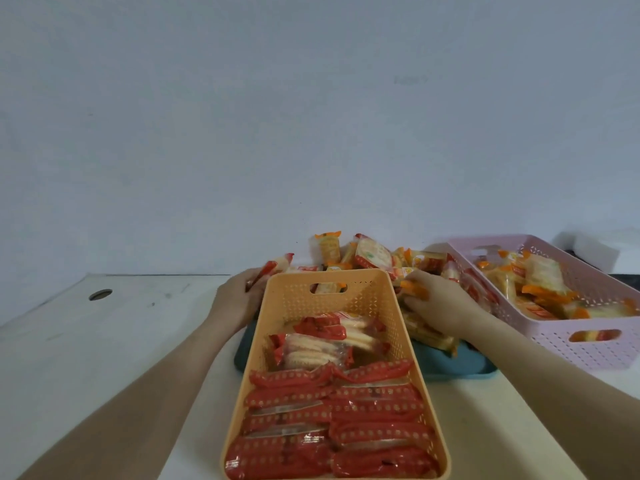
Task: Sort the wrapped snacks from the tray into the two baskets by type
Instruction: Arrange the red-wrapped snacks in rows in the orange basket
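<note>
An orange basket [412,344] in front of me is filled with red-wrapped snacks [377,410]. Behind it, a blue tray [450,365] carries a heap of mixed red and orange wrapped snacks [374,254]. To the right, a pink basket [595,351] contains orange-wrapped snacks [540,285]. My left hand [239,299] grips a red-wrapped snack [263,271] at the heap's left edge, its fingers partly hidden by the orange basket. My right hand [440,306] pinches an orange-wrapped snack [414,289] on the heap's right side.
The baskets and tray stand on a white table [121,341] against a pale wall. A round cable hole [100,294] lies at the table's far left. A white block [595,247] sits behind the pink basket.
</note>
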The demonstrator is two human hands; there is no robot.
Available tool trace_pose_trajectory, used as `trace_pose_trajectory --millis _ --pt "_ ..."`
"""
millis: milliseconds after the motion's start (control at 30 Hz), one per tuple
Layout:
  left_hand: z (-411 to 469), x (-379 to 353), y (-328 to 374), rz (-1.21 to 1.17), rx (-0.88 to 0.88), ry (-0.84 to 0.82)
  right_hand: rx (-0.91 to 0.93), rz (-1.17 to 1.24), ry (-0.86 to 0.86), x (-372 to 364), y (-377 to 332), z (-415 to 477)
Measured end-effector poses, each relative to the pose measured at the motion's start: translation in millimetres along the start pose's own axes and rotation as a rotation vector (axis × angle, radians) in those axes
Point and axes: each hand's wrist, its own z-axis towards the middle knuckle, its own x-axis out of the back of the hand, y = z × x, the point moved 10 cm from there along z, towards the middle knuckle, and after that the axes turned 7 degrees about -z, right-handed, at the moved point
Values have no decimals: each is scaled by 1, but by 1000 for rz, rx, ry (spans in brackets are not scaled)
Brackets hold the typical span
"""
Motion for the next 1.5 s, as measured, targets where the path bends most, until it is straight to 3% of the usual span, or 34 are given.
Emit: trace_pose_trajectory --millis 67,133,200,333,433,533,600,700,800,900,967,1200,1500 --pt "0 22 2 -188 32 121 37 -74 -69 -3 -6 -2" --pt "-3 36 4 -377 57 170 81 -327 -85 6 -13 -10" --pt "-9 47 18 -449 22 186 77 -596 -76 22 -11 -16" --pt "-22 63 60 -483 -132 155 23 -870 -164 27 7 -21" --pt "-39 49 94 -337 -262 12 63 -879 -30 29 2 -22" --pt "-56 23 109 63 -355 -128 82 -796 95 42 -6 -24" --pt "-64 14 107 197 -373 -135 81 -787 104 47 -7 -25" --pt "-73 9 102 197 -364 -157 87 -881 74 45 -3 -30" --pt "-83 -14 100 339 -341 -360 40 -911 13 43 5 -36" --pt "-94 -33 97 553 -326 -504 52 -877 74 50 1 -38" --pt "-94 -36 99 547 -314 -508 88 -829 122 53 -3 -39" --pt "-88 -29 104 531 -357 -355 136 -506 286 75 -3 -42" --pt "-91 -28 107 581 -404 -273 36 225 520 156 -2 -51"
